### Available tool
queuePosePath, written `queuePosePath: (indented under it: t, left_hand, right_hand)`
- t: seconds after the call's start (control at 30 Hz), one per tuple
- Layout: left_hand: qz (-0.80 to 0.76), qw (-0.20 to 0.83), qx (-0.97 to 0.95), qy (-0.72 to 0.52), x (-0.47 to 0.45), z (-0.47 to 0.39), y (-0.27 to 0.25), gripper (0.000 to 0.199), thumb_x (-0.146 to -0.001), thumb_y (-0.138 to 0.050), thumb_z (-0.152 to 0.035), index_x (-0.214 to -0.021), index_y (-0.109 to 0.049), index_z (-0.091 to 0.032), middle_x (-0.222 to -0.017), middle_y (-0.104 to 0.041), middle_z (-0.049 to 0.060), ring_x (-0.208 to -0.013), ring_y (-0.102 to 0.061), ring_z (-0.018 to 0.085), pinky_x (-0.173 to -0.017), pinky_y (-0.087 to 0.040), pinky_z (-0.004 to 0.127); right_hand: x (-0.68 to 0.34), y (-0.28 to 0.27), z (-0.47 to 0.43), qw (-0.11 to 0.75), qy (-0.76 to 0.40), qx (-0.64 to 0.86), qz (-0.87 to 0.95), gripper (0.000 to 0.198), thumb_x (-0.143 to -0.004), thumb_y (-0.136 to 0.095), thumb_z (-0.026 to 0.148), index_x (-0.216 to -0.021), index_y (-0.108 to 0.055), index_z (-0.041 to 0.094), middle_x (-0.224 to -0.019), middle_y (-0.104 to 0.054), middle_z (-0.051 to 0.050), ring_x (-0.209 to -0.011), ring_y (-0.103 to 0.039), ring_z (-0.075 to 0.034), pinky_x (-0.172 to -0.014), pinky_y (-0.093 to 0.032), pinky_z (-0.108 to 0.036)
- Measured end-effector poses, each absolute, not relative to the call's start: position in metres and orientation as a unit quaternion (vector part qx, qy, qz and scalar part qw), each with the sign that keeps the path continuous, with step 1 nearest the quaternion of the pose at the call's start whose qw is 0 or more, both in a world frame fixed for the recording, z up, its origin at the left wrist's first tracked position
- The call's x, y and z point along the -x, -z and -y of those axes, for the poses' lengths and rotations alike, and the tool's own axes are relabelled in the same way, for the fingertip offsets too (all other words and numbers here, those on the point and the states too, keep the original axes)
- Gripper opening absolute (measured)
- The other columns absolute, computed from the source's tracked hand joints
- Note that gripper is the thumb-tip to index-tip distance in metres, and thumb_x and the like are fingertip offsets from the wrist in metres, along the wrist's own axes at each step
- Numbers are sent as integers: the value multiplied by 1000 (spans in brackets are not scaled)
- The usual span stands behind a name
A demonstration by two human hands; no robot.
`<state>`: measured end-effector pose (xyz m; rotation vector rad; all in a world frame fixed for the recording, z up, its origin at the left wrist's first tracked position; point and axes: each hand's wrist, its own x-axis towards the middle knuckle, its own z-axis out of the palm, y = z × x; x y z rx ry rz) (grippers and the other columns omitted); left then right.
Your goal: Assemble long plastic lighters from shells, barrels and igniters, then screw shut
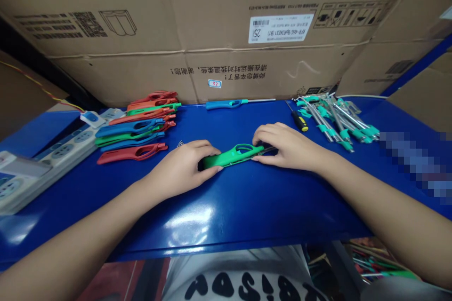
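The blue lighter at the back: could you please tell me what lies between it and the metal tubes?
In the head view, a black and yellow screwdriver lies between the blue lighter and the metal tubes.

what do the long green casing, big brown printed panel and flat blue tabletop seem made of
The green casing looks like satin plastic: even colour, faint sheen. The brown panel seems matte cardboard: straight creases. The blue tabletop is glossy, mirroring light; painted metal or plastic, unclear.
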<state>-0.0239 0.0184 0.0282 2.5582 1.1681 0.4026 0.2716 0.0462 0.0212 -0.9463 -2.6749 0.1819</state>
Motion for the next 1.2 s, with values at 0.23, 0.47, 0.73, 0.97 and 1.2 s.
queuePosePath:
  t: [0.23,0.47,0.73,0.97,1.2]
  left_hand:
    - [-424,215,-860,-185,22,-18,-32,27,-93,-63,-39,-111,-74,-21,-100,-72,4,-86,-67,19,-72,-53,29]
    - [-476,139,-847,-192,30,-27,-24,33,-96,-59,-44,-113,-73,-19,-103,-71,7,-88,-67,21,-76,-53,34]
    - [-470,58,-861,-188,28,-29,-19,39,-99,-54,-41,-124,-67,-14,-120,-64,13,-112,-61,30,-102,-49,48]
    - [-316,101,-928,-170,13,-11,-21,32,-104,-46,-29,-131,-62,-24,-133,-61,10,-126,-55,26,-107,-46,44]
    - [-307,113,-934,-141,12,-11,-14,34,-103,-47,-24,-134,-63,-26,-137,-60,11,-129,-56,27,-108,-47,48]
  right_hand:
    - [-270,-27,-41,231,-7,300,925,21,-92,-66,38,-101,-60,20,-104,-63,-10,-99,-60,-25,-85,-45,-37]
    - [-266,-18,-38,165,-20,283,945,15,-99,-56,31,-104,-67,22,-110,-69,-7,-97,-66,-20,-73,-47,-29]
    - [-262,-14,-39,152,-84,300,938,17,-101,-52,30,-103,-67,21,-105,-72,-5,-94,-68,-19,-76,-49,-29]
    - [-262,-12,-39,157,-101,303,934,18,-101,-52,30,-103,-68,21,-104,-72,-6,-92,-68,-18,-74,-48,-29]
    - [-262,-11,-40,164,-124,312,927,15,-100,-55,30,-101,-67,21,-101,-71,-6,-91,-68,-19,-76,-48,-29]
